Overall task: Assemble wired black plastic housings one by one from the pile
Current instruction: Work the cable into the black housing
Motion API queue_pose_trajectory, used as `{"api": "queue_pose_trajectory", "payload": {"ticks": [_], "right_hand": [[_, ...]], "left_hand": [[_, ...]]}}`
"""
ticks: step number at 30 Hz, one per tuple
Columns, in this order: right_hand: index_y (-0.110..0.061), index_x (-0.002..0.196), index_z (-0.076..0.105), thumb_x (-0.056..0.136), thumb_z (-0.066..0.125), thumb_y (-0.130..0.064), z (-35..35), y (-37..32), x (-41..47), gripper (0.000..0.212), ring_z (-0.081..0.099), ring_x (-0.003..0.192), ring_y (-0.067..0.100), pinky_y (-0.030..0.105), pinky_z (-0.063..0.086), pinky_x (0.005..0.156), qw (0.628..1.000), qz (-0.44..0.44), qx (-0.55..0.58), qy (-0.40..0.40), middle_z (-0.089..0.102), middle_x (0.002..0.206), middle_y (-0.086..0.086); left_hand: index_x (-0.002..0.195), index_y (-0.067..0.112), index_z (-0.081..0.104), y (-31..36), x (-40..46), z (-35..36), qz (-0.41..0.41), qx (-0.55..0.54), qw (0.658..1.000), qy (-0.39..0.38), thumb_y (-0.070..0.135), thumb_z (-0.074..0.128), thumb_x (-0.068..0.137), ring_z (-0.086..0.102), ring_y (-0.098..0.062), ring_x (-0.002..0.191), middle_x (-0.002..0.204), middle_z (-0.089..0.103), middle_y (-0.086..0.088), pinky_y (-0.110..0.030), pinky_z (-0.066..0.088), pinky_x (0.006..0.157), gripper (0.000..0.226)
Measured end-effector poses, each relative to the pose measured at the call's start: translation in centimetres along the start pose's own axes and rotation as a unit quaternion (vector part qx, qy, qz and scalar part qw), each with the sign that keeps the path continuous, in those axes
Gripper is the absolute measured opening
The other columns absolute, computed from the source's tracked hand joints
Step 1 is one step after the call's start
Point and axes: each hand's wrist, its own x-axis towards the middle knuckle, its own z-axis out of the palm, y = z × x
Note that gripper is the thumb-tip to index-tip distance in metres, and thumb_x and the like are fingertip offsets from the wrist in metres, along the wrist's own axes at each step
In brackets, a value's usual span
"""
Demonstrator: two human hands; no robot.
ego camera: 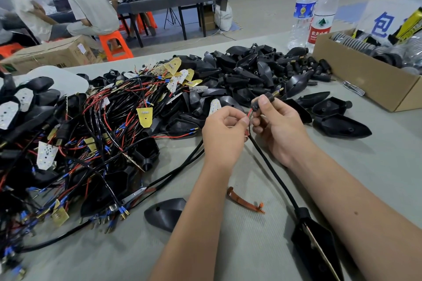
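Near-right wired housing [316, 251] lay on the table [228, 246], cut off by the frame edge. Left hand [222, 134] pinched the red wire [249, 113]; right hand [277, 128] gripped a black threaded stem [266, 100] before the pile [239, 80].

Both hands raised mid-frame, forearms extended: left hand [225, 131] pinching, right hand [277, 125] curled, fingertips nearly touching.

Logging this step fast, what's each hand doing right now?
Left hand: pinching the red wire.
Right hand: gripping the small black threaded stem.
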Motion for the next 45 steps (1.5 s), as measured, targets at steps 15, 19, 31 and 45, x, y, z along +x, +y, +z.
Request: {"api": "queue_pose_trajectory", "payload": {"ticks": [15, 19, 31, 45], "right_hand": [[-0.013, 0.121, 0.068, 0.105, 0.057, -0.016, -0.2, -0.1, 0.2, 0.019, 0.063, 0.067, 0.017, 0.023, 0.052, 0.058, 0.999, -0.035, 0.005, 0.026, 0.066, 0.091, 0.014], [-0.013, 0.109, 0.075, 0.111, 0.043, -0.024, -0.4, -0.3, 0.1, 0.034, 0.065, 0.067, 0.017, 0.024, 0.049, 0.053, 0.999, -0.021, 0.021, 0.029, 0.075, 0.098, 0.013], [-0.009, 0.100, 0.078, 0.106, 0.054, -0.018, -0.2, -0.1, -0.1, 0.026, 0.055, 0.067, 0.012, 0.022, 0.041, 0.052, 0.998, -0.033, -0.046, 0.024, 0.066, 0.086, 0.007], [-0.008, 0.089, 0.063, 0.111, 0.045, -0.017, -0.1, -0.3, 0.3, 0.030, 0.051, 0.055, 0.012, 0.020, 0.043, 0.046, 0.992, -0.031, 0.057, 0.107, 0.073, 0.082, 0.013]], "left_hand": [[0.083, 0.014, 0.066, -0.2, 0.4, -0.4, -0.022, -0.010, 1.000, -0.012, 0.005, 0.065, 0.097, 0.065, -0.014, 0.059, 0.067, 0.066, 0.000, -0.041, 0.059, 0.072, 0.017], [0.083, 0.013, 0.065, -0.5, 0.3, -0.6, -0.033, -0.005, 0.999, -0.009, 0.006, 0.063, 0.098, 0.066, -0.013, 0.058, 0.067, 0.066, 0.000, -0.036, 0.055, 0.066, 0.017], [0.091, 0.010, 0.071, -0.1, 0.3, -0.6, -0.049, -0.083, 0.995, -0.027, 0.006, 0.073, 0.093, 0.068, -0.013, 0.059, 0.072, 0.074, -0.003, -0.021, 0.056, 0.060, 0.005], [0.080, 0.007, 0.073, 0.1, 0.4, -2.1, -0.154, -0.088, 0.983, -0.037, -0.003, 0.069, 0.093, 0.070, -0.022, 0.072, 0.087, 0.071, -0.014, -0.024, 0.059, 0.061, 0.017]]}}
